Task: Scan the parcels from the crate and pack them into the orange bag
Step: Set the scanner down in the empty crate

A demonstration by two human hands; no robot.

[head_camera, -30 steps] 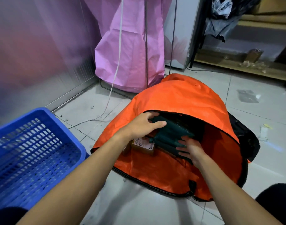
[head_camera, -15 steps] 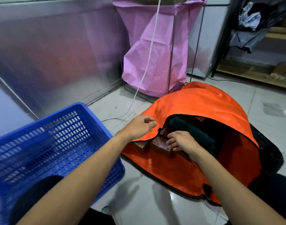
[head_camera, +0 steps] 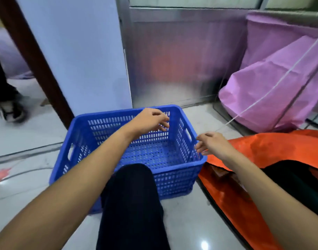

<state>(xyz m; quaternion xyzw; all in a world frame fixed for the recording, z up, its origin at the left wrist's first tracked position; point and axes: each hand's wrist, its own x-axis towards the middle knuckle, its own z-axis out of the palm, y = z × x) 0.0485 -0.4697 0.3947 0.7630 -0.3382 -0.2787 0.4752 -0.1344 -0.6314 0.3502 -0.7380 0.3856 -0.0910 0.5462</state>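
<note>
A blue slotted plastic crate [head_camera: 172, 175] stands on the floor ahead of me, and I see no parcel on its visible floor. My left hand [head_camera: 151, 120] hovers over the crate's far right corner with loosely curled fingers, holding nothing. My right hand [head_camera: 211, 144] hangs beside the crate's right rim, fingers relaxed and holding nothing. The orange bag [head_camera: 262, 150] lies on the floor to the right of the crate, its mouth open toward me. A brown parcel [head_camera: 220, 175] shows just inside the opening; the rest of the contents are dark and hidden by my right forearm.
My dark-trousered knee [head_camera: 131, 195] rises in front of the crate. A pink sack on a wire frame [head_camera: 273, 83] stands at the right with a white cord [head_camera: 262, 97] across it. A metal panel and a white wall close the back. Someone's shoe [head_camera: 12, 112] is at far left.
My view has swung left from the bag to the crate. Both hands have left the bag's mouth, the left moving over the crate, the right to its right rim.
</note>
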